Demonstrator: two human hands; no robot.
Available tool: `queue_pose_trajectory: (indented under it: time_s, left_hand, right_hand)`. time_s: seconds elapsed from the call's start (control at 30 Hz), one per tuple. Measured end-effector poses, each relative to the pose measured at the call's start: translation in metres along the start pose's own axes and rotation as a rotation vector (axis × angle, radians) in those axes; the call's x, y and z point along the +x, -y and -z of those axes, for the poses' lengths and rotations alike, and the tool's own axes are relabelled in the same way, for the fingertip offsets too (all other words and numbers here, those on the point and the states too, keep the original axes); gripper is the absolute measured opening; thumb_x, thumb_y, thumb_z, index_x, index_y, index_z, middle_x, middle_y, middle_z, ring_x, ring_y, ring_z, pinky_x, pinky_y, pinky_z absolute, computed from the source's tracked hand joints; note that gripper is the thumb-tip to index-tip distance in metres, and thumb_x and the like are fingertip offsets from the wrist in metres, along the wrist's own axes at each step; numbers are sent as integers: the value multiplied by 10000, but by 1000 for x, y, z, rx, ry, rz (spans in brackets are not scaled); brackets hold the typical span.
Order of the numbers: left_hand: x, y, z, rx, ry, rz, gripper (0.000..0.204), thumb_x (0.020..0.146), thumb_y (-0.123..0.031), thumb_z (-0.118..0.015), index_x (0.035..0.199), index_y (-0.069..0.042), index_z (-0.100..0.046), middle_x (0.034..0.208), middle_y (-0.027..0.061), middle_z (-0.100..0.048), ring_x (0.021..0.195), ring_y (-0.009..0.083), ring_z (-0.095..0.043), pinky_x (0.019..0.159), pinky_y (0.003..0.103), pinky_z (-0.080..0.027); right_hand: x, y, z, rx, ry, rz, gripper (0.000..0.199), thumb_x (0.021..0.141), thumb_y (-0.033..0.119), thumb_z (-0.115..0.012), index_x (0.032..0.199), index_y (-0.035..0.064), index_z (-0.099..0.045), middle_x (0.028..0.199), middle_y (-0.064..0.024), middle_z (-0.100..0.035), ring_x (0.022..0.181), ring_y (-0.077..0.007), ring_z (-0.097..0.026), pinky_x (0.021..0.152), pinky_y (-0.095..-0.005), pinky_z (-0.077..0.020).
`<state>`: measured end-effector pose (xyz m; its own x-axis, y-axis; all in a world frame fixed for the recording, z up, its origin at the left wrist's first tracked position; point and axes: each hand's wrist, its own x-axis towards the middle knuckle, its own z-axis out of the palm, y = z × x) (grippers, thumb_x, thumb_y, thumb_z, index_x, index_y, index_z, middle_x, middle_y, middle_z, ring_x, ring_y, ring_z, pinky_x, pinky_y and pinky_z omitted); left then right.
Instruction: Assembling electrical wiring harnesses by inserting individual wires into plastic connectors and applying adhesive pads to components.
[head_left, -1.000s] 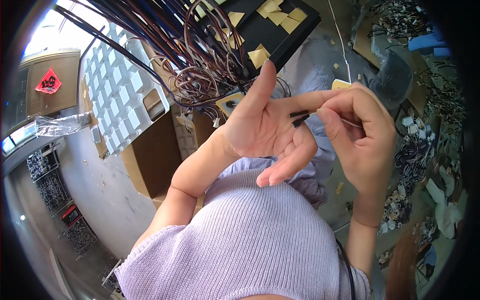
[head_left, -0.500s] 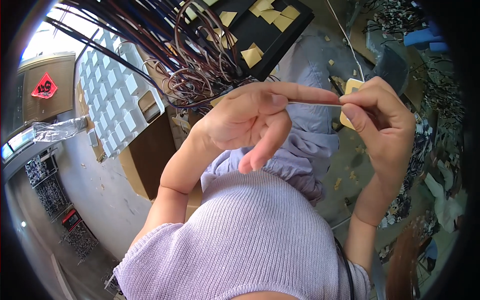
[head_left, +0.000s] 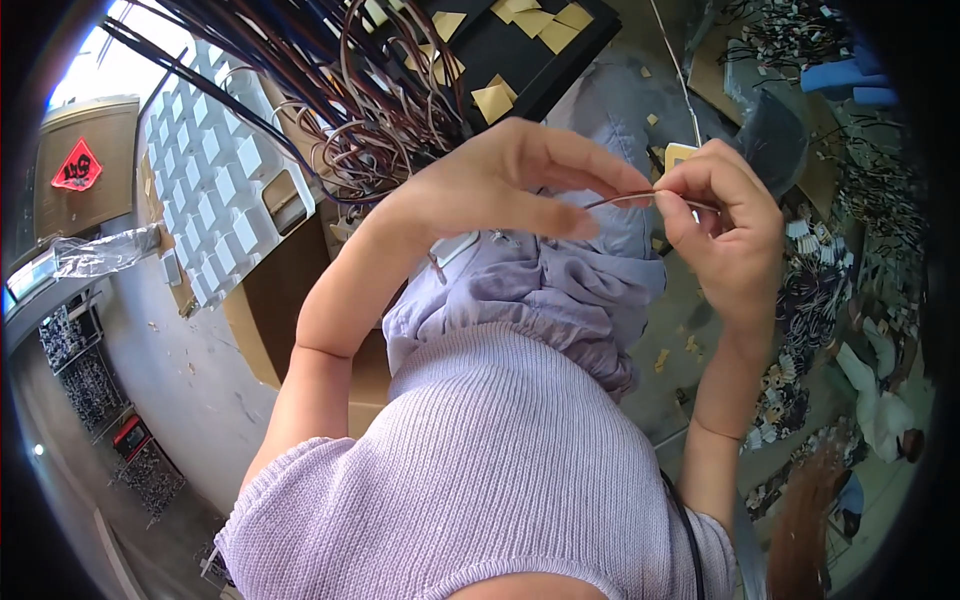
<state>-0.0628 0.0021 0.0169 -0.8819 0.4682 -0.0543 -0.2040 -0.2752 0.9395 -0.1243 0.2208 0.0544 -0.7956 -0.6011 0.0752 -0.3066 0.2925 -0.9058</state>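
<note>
A thin brown wire [head_left: 622, 198] spans the gap between my hands. My right hand [head_left: 735, 215] pinches it between thumb and forefinger, and a loop of wire shows beneath those fingers. My left hand [head_left: 490, 185] reaches in from the left, its fingertips at the wire near the pinch. Its thumb is stretched out apart from the fingers, beside the wire's left end. Just behind my right fingers is a yellow card-like piece [head_left: 678, 153], partly hidden, with a thin pale cord [head_left: 675, 65] rising above it.
A large bundle of dark and brown wires [head_left: 375, 110] hangs at upper left, beside a black board [head_left: 540, 75] bearing yellow paper pieces. At left, a white tray with raised blocks [head_left: 215, 180] lies over a cardboard box [head_left: 285, 300]. Wire heaps [head_left: 815, 290] line the right.
Both hands have shifted slightly left. My left thumb has spread away from its fingers, and the fingers now curve over the wire. The yellow piece is more hidden behind my right hand.
</note>
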Motion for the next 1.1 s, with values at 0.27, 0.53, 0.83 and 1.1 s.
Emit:
queue_pose_trajectory:
  time_s: [0.27, 0.53, 0.83, 1.1]
  left_hand:
    - [14, 21, -17, -49, -351, 46, 131, 845, -37, -693, 954, 18, -647, 907, 41, -670, 851, 90, -641, 785, 218, -519]
    - [13, 33, 5, 945, -640, -26, 119, 796, -148, -707, 905, -110, -676, 928, -9, -662, 1068, 177, -549, 1016, 420, -244]
    - [-2, 62, 22, 962, -972, -151, 101, 716, -132, -742, 799, -114, -689, 1240, 100, -552, 1225, 313, -444, 1051, 490, -228]
    - [-9, 69, 43, 1021, -1092, -206, 128, 697, -129, -756, 783, -73, -679, 1256, 161, -539, 1175, 330, -491, 994, 430, -312]
  right_hand:
    - [-3, -15, -21, 3, -93, 20, 97, 747, -43, -652, 789, 24, -596, 742, 23, -513, 573, -17, -427, 477, -184, -310]
    - [100, -55, -55, 176, -7, 225, 89, 854, 69, -637, 907, -2, -635, 842, -61, -630, 728, -111, -591, 659, -250, -472]
    - [221, -78, -159, -402, 234, 623, 91, 780, 133, -641, 838, 103, -705, 890, -63, -636, 905, -286, -608, 797, -403, -485]
    - [227, -58, -132, -413, 365, 360, 214, 795, 273, -666, 787, 59, -659, 875, -115, -622, 855, -288, -629, 732, -405, -502]
